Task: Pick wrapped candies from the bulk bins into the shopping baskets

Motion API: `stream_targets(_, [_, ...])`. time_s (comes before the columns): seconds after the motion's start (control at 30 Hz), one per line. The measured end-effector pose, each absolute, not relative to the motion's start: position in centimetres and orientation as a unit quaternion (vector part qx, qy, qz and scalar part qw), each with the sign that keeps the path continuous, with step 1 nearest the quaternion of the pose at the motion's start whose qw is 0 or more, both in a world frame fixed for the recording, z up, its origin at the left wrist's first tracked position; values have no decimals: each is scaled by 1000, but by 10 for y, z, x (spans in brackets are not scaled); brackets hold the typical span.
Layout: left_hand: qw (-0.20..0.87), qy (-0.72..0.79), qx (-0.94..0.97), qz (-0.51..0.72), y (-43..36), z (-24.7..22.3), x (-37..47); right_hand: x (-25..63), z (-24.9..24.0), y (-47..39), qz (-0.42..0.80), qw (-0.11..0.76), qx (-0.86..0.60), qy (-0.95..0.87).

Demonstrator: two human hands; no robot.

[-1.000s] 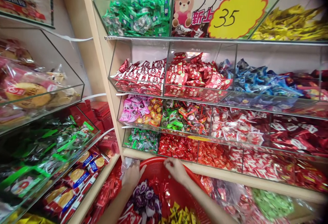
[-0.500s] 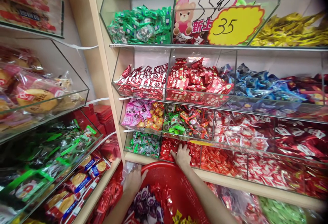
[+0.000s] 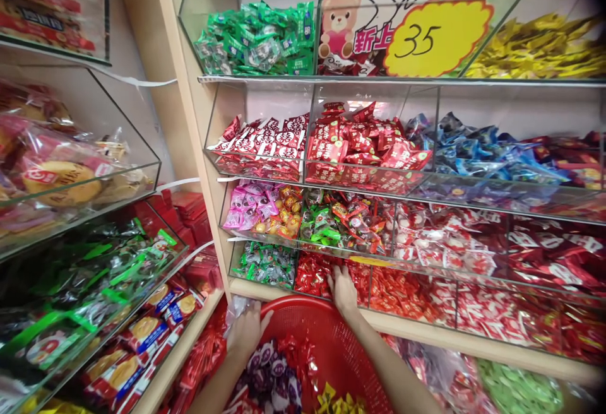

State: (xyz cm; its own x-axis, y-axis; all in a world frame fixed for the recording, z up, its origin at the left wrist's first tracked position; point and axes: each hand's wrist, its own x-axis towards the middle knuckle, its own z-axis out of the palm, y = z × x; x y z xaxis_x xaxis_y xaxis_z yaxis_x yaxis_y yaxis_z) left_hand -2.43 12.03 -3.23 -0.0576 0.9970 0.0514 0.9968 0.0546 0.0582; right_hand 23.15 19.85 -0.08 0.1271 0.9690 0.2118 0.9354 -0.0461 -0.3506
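Note:
A red perforated basket [image 3: 331,332] stands below the shelves with purple-wrapped candies [image 3: 272,370], red ones and yellow ones inside. At its left rim is my left hand [image 3: 246,325], with crumpled clear plastic [image 3: 238,305] at its fingers; what the fingers grip is not clear. My right hand [image 3: 344,288] reaches into the lowest shelf bin of red-wrapped candies [image 3: 312,274], its fingers bent down among the wrappers. Its fingertips are partly hidden, so any candy in them cannot be made out.
Clear-walled bins of candies fill the shelves ahead, with a yellow price sign [image 3: 435,38] at the top. Packaged snacks [image 3: 142,332] line the left shelves. A wooden shelf edge [image 3: 426,329] runs behind the basket. Green packets [image 3: 518,385] lie at the lower right.
My right hand has shifted slightly right within the red candy bin, and its fingers look more drawn together. My left hand stays at the basket rim. The view has moved slightly.

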Motion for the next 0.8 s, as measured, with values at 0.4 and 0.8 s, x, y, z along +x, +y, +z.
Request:
stream_targets(0.4, [7,731,681,29,119,-27,-22,247,1,202,55,212,-709,-670])
stream_targets(0.8, [4,729,683,41,120,-31,-25,250,9,202,52,291,-678,-673])
